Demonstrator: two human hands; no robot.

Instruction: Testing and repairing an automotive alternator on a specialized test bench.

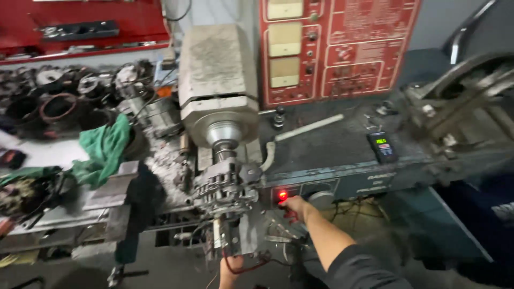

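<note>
My right hand (295, 206) reaches up from a dark sleeve to the front panel of a blue-grey test bench (342, 179). Its fingers rest just below a glowing red button (282, 195). My left hand (230, 269) is low at the frame's bottom edge, under a metal alternator (222, 187) clamped in front of the machine's grey motor housing (219, 75). It grips the end of a red wire (251, 266) that hangs below the alternator. Only the top of that hand shows.
A red instrument panel (337, 48) with meters stands behind the bench. A small digital display (382, 145) lies on the bench top near a white rod (309, 127). A green rag (104, 147) and several dark machine parts (59, 101) crowd the left table.
</note>
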